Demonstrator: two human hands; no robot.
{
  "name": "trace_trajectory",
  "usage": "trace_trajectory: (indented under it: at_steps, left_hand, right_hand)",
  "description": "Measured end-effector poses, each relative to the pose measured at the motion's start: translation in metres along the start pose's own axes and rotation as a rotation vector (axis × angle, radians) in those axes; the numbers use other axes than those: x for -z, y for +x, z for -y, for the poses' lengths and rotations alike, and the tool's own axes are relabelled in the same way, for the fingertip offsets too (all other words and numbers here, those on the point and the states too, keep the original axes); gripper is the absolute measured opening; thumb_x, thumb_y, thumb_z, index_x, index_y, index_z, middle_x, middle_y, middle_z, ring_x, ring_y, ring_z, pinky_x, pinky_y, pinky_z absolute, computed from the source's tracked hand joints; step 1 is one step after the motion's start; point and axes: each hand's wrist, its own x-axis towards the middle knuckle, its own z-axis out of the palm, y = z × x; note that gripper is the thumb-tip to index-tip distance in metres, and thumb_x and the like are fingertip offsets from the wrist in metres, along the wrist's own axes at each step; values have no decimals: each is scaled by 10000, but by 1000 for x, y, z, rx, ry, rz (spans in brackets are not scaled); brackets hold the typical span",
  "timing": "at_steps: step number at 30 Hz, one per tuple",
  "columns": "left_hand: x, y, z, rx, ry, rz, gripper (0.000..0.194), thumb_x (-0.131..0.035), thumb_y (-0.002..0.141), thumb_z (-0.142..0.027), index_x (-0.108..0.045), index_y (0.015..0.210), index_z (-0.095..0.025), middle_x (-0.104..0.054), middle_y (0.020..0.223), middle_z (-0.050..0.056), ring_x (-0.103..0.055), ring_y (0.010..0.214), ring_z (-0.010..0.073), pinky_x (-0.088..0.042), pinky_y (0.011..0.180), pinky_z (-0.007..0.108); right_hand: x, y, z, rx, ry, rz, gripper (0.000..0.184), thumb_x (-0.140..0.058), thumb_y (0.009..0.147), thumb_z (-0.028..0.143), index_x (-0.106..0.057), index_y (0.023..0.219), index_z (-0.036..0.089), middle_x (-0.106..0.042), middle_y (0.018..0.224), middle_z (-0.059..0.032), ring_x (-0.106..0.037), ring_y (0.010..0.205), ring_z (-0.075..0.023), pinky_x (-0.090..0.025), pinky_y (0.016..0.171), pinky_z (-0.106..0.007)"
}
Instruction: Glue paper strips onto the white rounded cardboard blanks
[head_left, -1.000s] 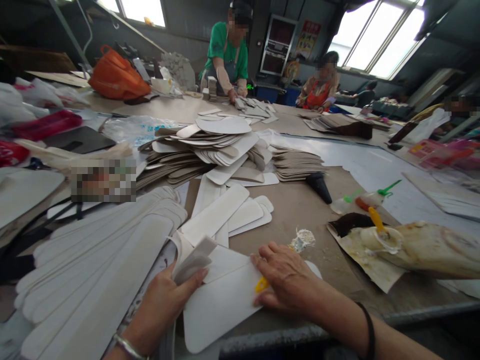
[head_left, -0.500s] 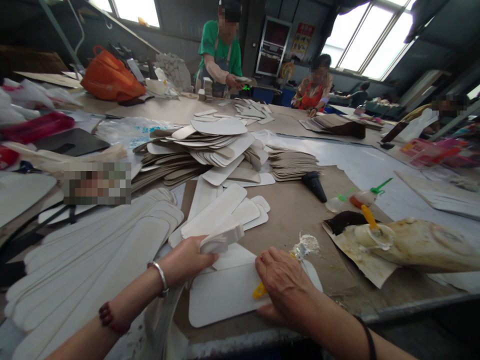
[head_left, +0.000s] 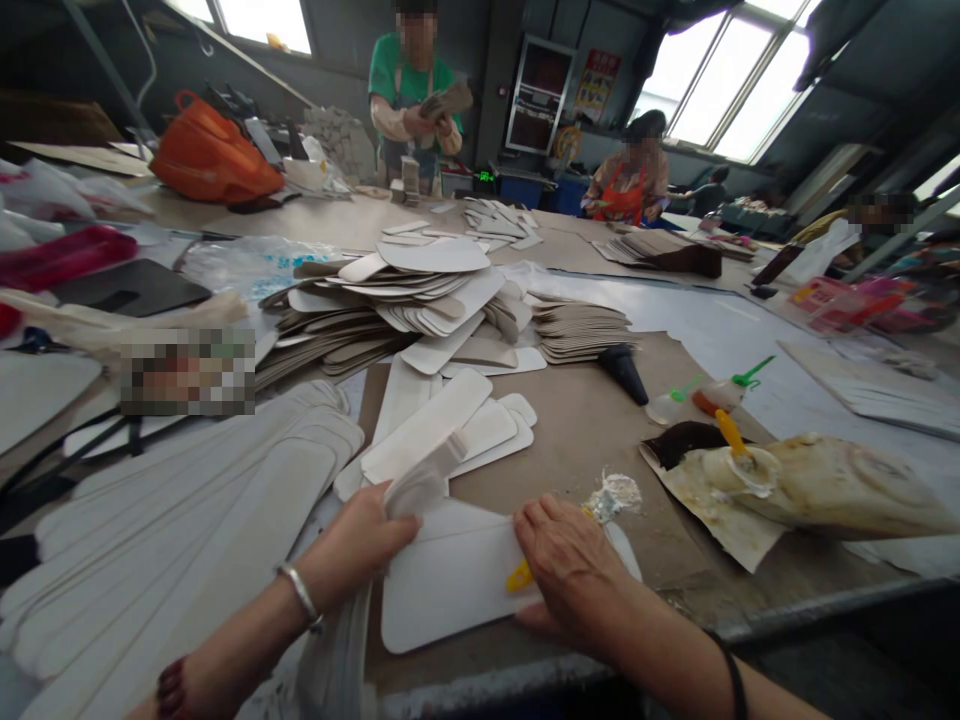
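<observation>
Since a second ago, the co-worker (head_left: pixel 409 85) in green at upper centre has straightened and lifted a wad of grey pieces (head_left: pixel 448 101); the left hand (head_left: pixel 375 528) has risen a little in the frame with its bundle of pale strips (head_left: pixel 429 476).

The right hand (head_left: pixel 568 552) hides the middle of a yellow-handled brush (head_left: pixel 519 577), and both forearms are cut off at the bottom; the strips overlap too closely to count.

The brush lies under the right fingers, which are curled round it, its handle end showing lower left of them and its caked head upper right, above a white board (head_left: pixel 442 600) at lower centre; the bundle is pinched by the left fingers, rising past them.

One brush is in hand; two squeeze bottles (head_left: pixel 666 405) and one black cone (head_left: pixel 625 373) are on the desk (head_left: pixel 559 437), right of centre.
</observation>
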Motion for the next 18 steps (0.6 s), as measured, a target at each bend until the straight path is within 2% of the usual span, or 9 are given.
trace_trajectory:
  at_steps: [3, 6, 9, 11, 15, 18]
  left_hand:
    - [1, -20, 22, 48, -22, -49, 154, -569, 621, -333, -573, 644, -181, -563, 525, -10, -498, 485, 156, -374, 464, 251]
    - [-1, -31, 35, 115, -99, -169, 228, -607, 649, -417, -578, 681, -193, -538, 467, -24, -509, 475, 174, -372, 451, 261]
    - [-2, -30, 36, 120, -173, -255, 321, -650, 635, -465, -573, 788, -195, -591, 516, -13, -542, 516, 184, -391, 471, 263]
    - [-3, -25, 32, 123, -196, -217, 330, -631, 647, -490, -556, 774, -196, -569, 493, -25, -501, 472, 156, -356, 445, 250]
    - [-3, -14, 30, 180, -177, -128, 332, -589, 613, -510, -456, 522, -220, -375, 320, -75, -328, 328, 98, -219, 381, 238]
    - [-3, -15, 33, 207, -149, -77, 358, -584, 574, -500, -401, 421, -232, -364, 290, -59, -315, 308, 92, -205, 379, 242]
  right_hand:
    - [1, 2, 0, 14, 29, 12, 685, -710, 591, 341, -526, 1174, 33, -559, 1084, -176, -477, 956, -310, -406, 846, -436]
    - [4, 6, 0, 25, 50, 71, 638, -711, 573, 338, -569, 1119, 38, -571, 1058, -174, -480, 957, -318, -398, 861, -437]
    - [10, 13, 1, 30, 56, 117, 652, -751, 550, 410, -598, 1067, 44, -564, 1080, -186, -469, 1001, -328, -373, 907, -433]
    - [12, 17, 0, 29, 61, 137, 663, -775, 523, 433, -608, 1040, 54, -562, 1085, -185, -465, 1018, -327, -368, 921, -420]
    - [9, 22, -3, 38, 79, 144, 668, -767, 511, 444, -608, 1031, 56, -566, 1071, -186, -469, 1021, -330, -364, 931, -415]
    - [5, 22, -4, 57, 84, 131, 624, -722, 540, 410, -601, 1039, 56, -574, 1037, -179, -482, 991, -322, -372, 917, -410]
